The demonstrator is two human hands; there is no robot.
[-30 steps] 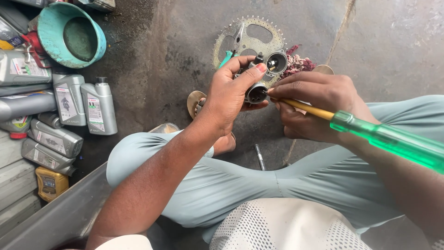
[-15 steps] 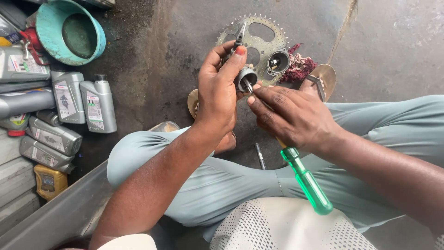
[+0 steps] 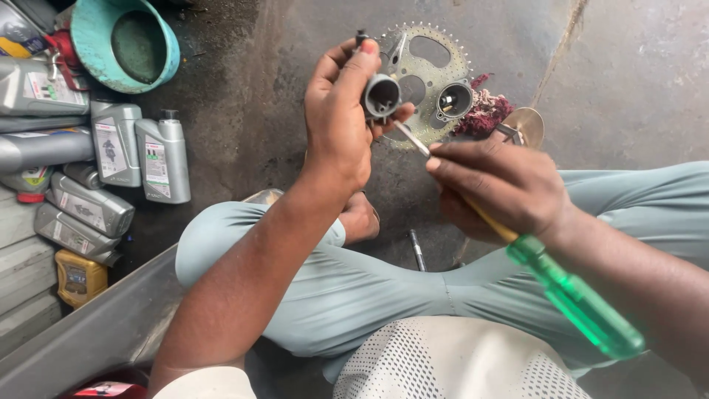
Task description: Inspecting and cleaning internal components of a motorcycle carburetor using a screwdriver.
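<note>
Grey labelled oil bottles (image 3: 140, 151) line concrete floor (image 3: 628, 66) left.

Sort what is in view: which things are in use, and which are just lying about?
In use: left hand holding a grey carburetor body; right hand holding a green-handled screwdriver.

Lying about: sprocket, second carburetor part, oil bottles, teal bowl.

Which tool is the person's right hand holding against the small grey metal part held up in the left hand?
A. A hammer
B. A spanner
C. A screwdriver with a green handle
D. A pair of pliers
C: the right hand grips a screwdriver with a clear green handle, its tip at the grey metal part held in the left hand.
</note>
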